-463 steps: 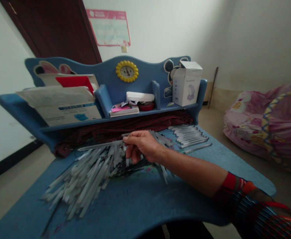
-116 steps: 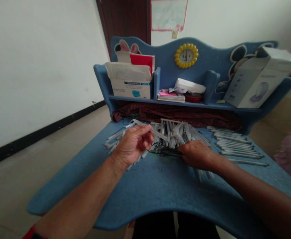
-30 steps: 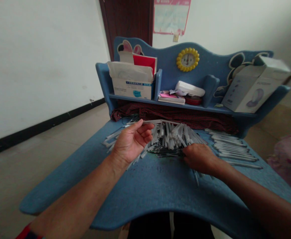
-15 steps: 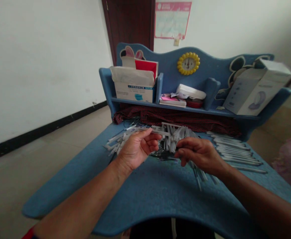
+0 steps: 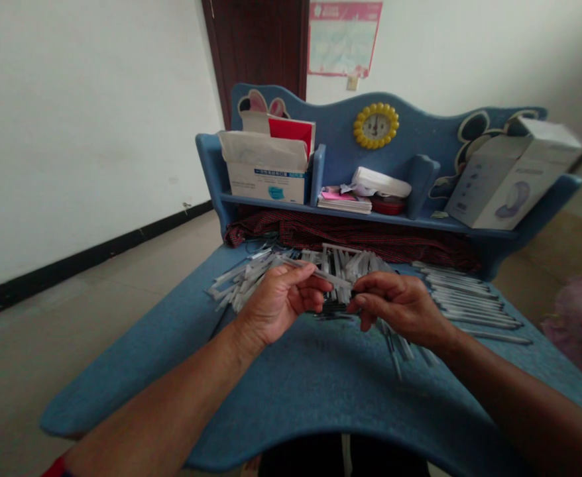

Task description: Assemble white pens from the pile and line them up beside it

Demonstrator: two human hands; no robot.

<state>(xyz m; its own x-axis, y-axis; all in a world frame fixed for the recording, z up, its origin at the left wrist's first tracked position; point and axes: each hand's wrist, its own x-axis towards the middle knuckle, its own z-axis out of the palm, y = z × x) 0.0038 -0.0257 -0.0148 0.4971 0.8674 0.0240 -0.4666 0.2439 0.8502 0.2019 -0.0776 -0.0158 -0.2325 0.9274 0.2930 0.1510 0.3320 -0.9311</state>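
Observation:
My left hand (image 5: 284, 301) pinches a thin translucent tube, like a pen barrel (image 5: 339, 281), between thumb and fingers, pointing to the right. At the tube's right end, my right hand (image 5: 395, 303) has its thumb and forefinger closed on a small dark piece (image 5: 354, 294); its exact kind is too small to tell. Behind and below the hands lie a heap of similar clear tubes (image 5: 236, 281) and a bunch of thin dark pieces (image 5: 335, 310), partly hidden by my fingers. To the right, several dark-tipped tubes (image 5: 470, 301) lie side by side in a row.
The blue desk (image 5: 315, 391) has a raised shelf at its back. On the shelf stand a face-mask box (image 5: 266, 182), a stack of papers (image 5: 345, 204) and a white carton (image 5: 494, 182). A dark red checked cloth (image 5: 350, 237) lies beneath, and a yellow clock (image 5: 376, 126) hangs above.
The tube in my left hand has moved right and slightly down, so its end now meets the piece in my right hand. My right hand stays nearly in place.

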